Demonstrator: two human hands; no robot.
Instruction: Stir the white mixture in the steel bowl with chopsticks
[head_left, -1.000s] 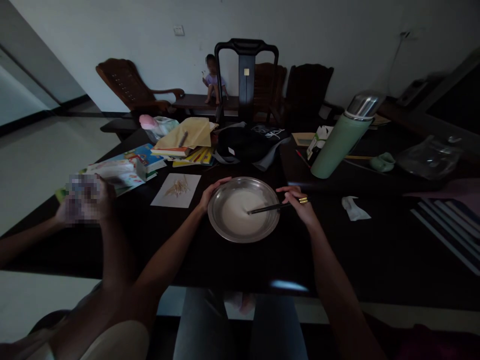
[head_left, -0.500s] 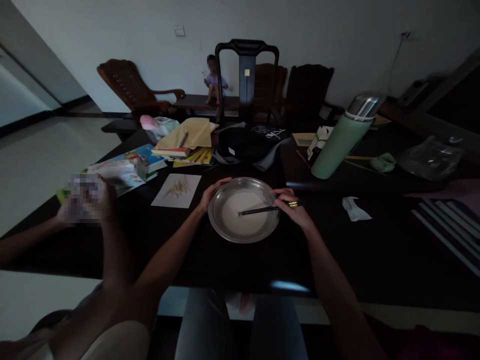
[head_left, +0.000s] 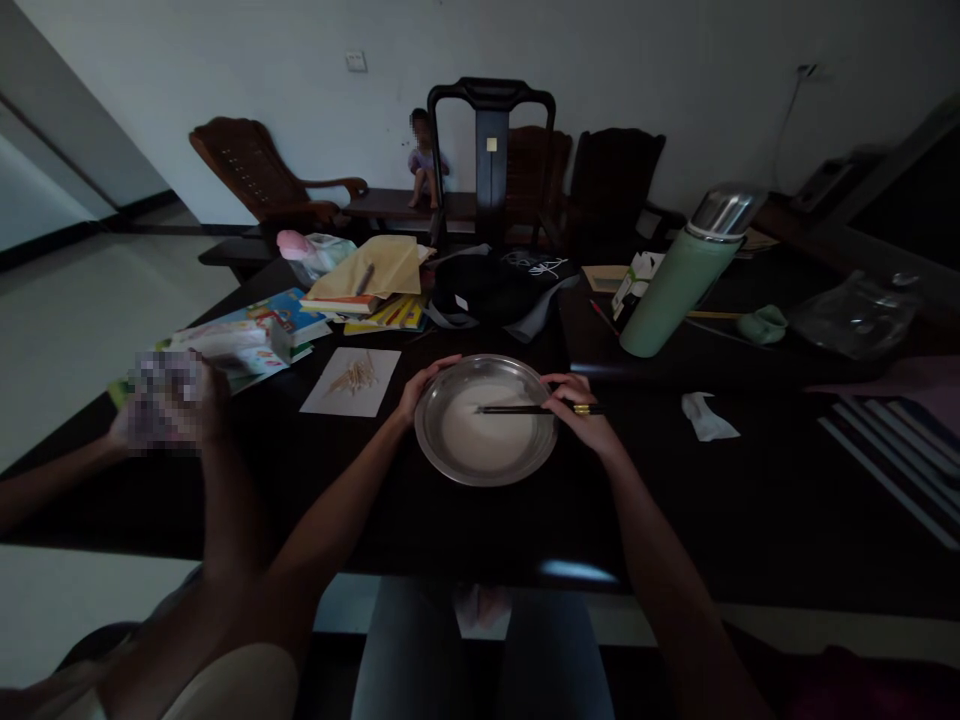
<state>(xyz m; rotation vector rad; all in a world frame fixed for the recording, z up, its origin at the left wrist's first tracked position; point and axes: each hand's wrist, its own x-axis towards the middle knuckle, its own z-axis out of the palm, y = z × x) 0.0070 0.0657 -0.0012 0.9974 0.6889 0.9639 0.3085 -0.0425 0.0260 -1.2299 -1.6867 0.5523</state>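
A shallow metal basin (head_left: 486, 370) sits on the dark table in front of me, with a pale, milky liquid (head_left: 484, 442) inside. My left hand (head_left: 421, 388) is closed on the basin's left rim. On the opposite side, my right hand (head_left: 576, 408) grips a pair of dark chopsticks (head_left: 514, 409) with gold bands, close to the basin's right rim. The chopstick tips reach into the liquid near the middle. Left of the basin, a white sheet of paper (head_left: 319, 398) carries a small heap of thin pale sticks (head_left: 355, 376).
At the left, another person's hands (head_left: 169, 405) hold something blurred. Books and an envelope (head_left: 386, 268) lie beyond the paper, beside a black cloth bag (head_left: 480, 290). A green thermos (head_left: 675, 295) and a crumpled tissue (head_left: 709, 418) are on the right. Someone (head_left: 426, 165) sits by the wall.
The chopsticks have swung in the liquid, their tips shifting away from me so that they now lie nearly level across the basin. My left hand keeps its hold on the rim.
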